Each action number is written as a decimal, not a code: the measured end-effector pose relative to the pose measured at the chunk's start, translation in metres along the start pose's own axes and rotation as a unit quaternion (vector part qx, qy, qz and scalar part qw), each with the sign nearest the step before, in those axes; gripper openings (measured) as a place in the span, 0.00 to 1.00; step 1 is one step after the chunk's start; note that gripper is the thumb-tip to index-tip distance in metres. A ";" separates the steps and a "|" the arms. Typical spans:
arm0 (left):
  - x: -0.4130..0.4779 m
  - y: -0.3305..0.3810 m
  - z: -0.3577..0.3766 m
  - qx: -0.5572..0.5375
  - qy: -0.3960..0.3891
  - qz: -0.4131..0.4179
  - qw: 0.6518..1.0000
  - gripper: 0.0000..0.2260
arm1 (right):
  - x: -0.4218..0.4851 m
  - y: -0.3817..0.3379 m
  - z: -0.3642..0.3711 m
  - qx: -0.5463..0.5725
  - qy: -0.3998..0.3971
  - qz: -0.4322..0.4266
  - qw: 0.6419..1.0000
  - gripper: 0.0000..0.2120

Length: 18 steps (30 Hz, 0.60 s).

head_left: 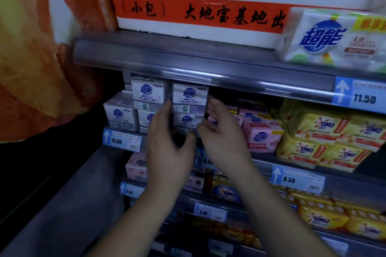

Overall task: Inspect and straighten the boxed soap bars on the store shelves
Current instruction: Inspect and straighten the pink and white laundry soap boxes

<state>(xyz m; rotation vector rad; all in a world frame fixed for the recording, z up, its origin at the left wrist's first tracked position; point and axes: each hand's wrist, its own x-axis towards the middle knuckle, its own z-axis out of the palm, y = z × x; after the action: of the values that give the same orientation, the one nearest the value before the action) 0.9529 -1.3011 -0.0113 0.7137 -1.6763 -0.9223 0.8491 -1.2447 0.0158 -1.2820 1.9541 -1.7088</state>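
Store shelving, dim light, price tags point(122, 141) on the rails. White soap boxes point(149, 94) are stacked at the left end of the shelf point(261, 164), with pink packs point(261, 133) just to their right. Your left hand point(167, 142) and right hand point(221, 137) flank the upper front box point(190, 98), one at each side. Fingers are mostly straight, not clamped on it. Can't tell if the tips make contact. The hands are close but apart.

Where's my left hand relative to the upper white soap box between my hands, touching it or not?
Cannot tell. Head view: left hand fingertips reach the left edge of the upper white soap box, but blur hides contact or gap.
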 end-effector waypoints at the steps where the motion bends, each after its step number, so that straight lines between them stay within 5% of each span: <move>1: 0.003 0.002 -0.002 0.006 0.000 0.002 1.000 0.33 | -0.001 -0.001 0.000 0.003 -0.001 -0.003 1.000 0.25; 6: 0.009 0.008 -0.013 0.006 -0.030 0.028 0.999 0.29 | -0.015 -0.009 -0.008 0.033 0.043 -0.043 0.998 0.21; 10: 0.001 0.007 -0.020 -0.052 -0.027 0.019 0.998 0.13 | -0.041 -0.010 -0.019 0.078 0.067 -0.029 0.994 0.12; 18: -0.025 0.002 -0.026 -0.201 -0.204 -0.064 0.956 0.11 | -0.094 0.005 -0.053 0.074 0.016 0.051 0.996 0.09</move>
<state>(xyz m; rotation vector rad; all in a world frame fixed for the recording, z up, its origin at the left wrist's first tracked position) 0.9847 -1.2858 -0.0179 0.3720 -1.7245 -1.5311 0.8653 -1.1403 -0.0065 -1.0920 1.8373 -1.7963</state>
